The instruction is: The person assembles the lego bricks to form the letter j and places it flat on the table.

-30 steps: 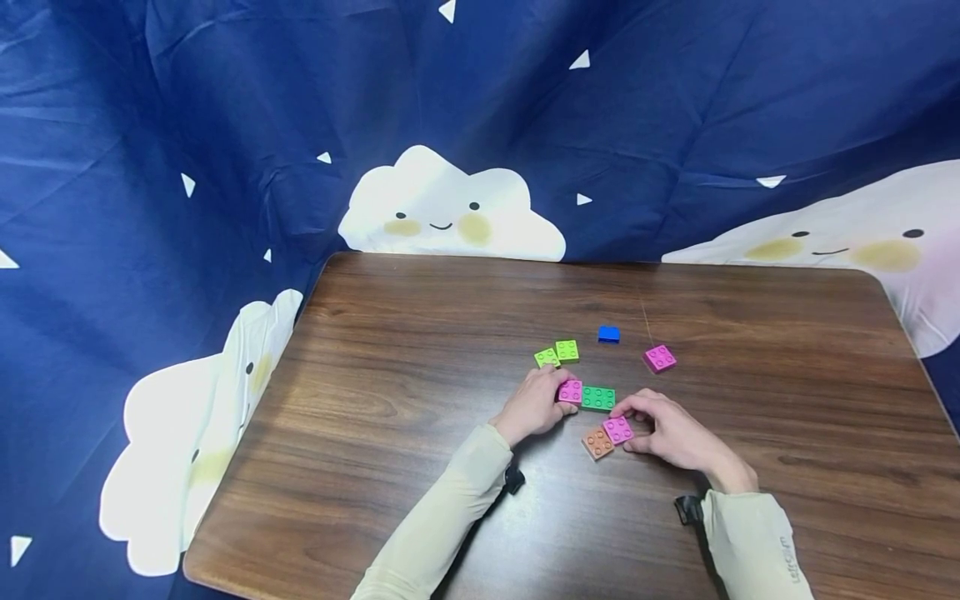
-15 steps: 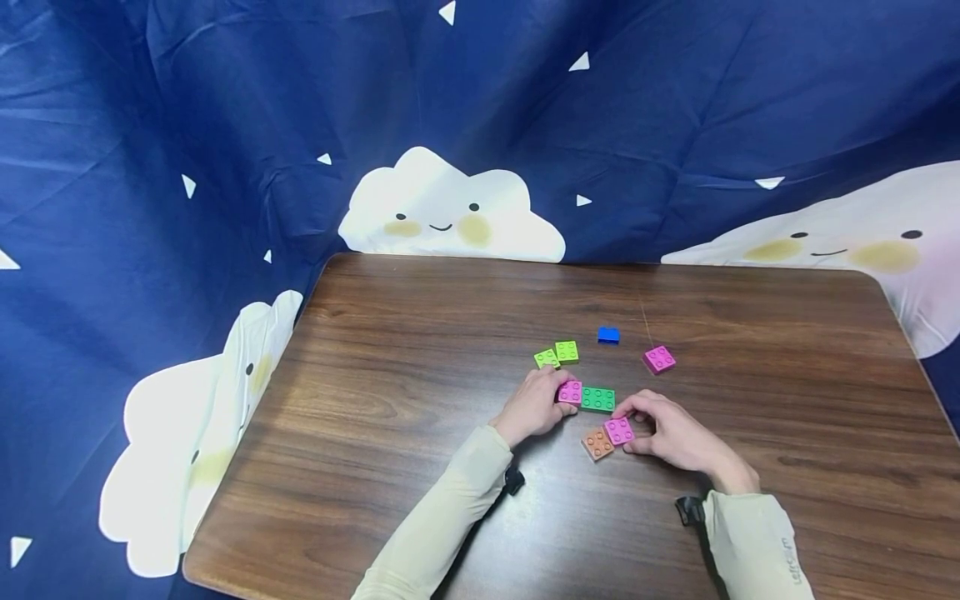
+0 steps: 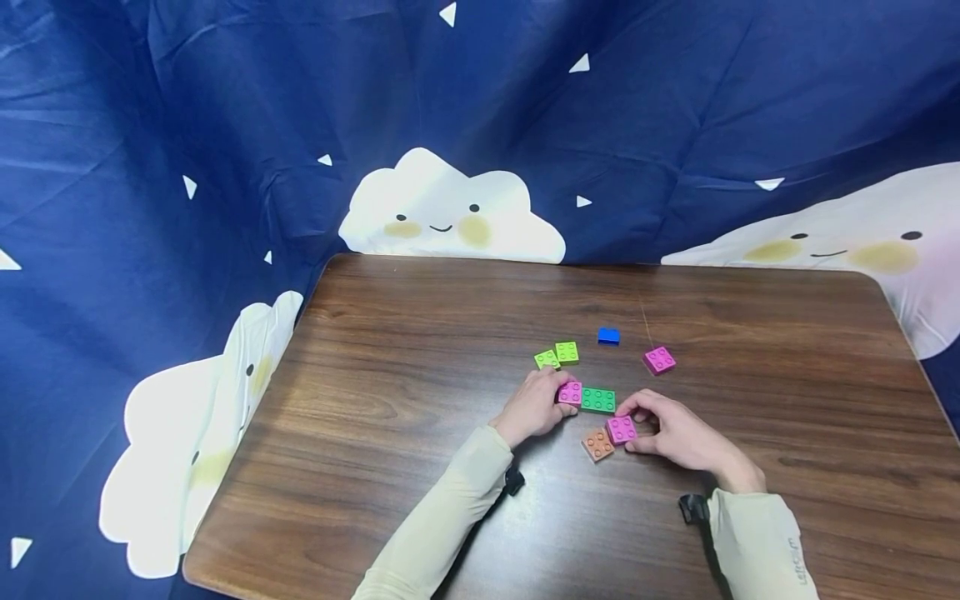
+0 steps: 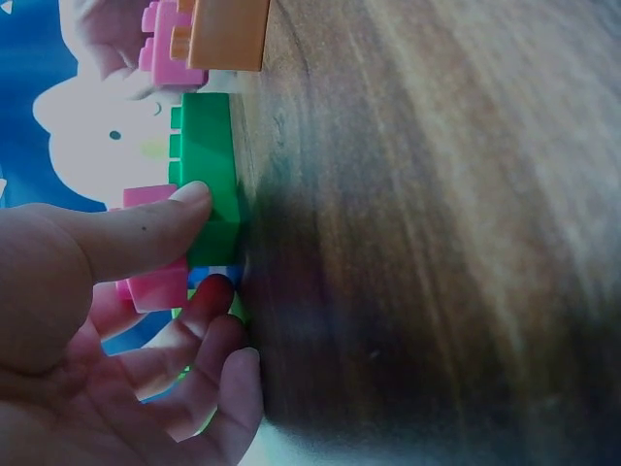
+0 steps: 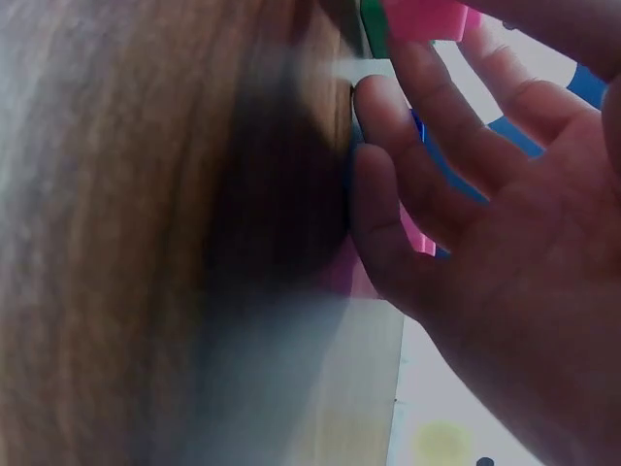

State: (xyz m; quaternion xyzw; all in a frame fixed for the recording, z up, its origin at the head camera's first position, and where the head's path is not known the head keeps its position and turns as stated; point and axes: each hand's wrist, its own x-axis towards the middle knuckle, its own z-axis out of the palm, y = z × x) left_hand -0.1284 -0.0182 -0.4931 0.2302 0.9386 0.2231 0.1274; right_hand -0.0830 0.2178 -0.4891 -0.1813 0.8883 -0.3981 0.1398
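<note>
In the head view my left hand [image 3: 531, 403] grips a pink toy building brick [image 3: 570, 392] between thumb and fingers. That brick sits on the left end of a longer green brick [image 3: 598, 400], and my thumb also lies against the green one in the left wrist view. My right hand [image 3: 681, 433] pinches a second pink brick [image 3: 621, 430] between thumb and fingertips. It appears slightly raised from the table. Close by its left side, an orange brick [image 3: 597, 445] lies on the wood. The right wrist view shows only the edge of the held pink brick [image 5: 427, 17].
Beyond my left hand lie two lime-green bricks [image 3: 567, 352], close together. A blue brick [image 3: 608, 336] and another pink brick [image 3: 659, 360] rest farther back on the brown wooden table [image 3: 420, 333]. A blue cloud-patterned curtain [image 3: 247, 100] hangs behind.
My right hand and its pink brick have shifted slightly to the right, beside the orange brick. My left hand has kept its place on the other pink brick.
</note>
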